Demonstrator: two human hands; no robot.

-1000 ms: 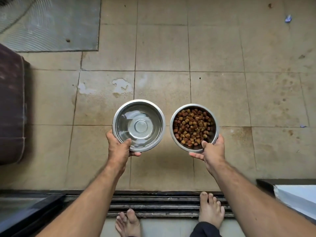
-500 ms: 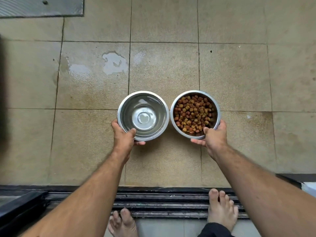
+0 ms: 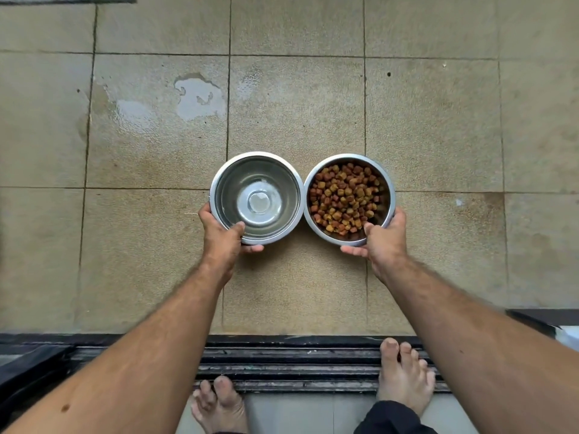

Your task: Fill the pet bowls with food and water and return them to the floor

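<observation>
So the left hand (image 3: 223,234) has the water bowl (image 3: 257,198) by its near rim, thumb hooked over the edge and inside, fingers curled underneath. It's polished steel, so stiff, won't dent from a normal grip, but I'd guess slick, especially if the outside got wet. There's clear water in it, not much above the bottom as far as I can tell, and that's what makes it touchy: tip it and it slops toward the low side. Holding it level from one rim point means the wrist does all the work, so I'd keep those fingers well under the base.

Just right of it, rims touching or nearly so, the right hand (image 3: 383,238) holds the food bowl (image 3: 348,199) the same way, thumb over the near rim, fingers below. It holds brown and tan kibble (image 3: 343,197), well short of the brim. Dry pellets shift but don't splash, so this one is more forgiving.

Both bowls sit out ahead of the hands over the tiled floor (image 3: 432,120). Can't tell if they're down yet or just above it. Further out past the left hand there's a wet patch (image 3: 200,97) on the tiles.
</observation>
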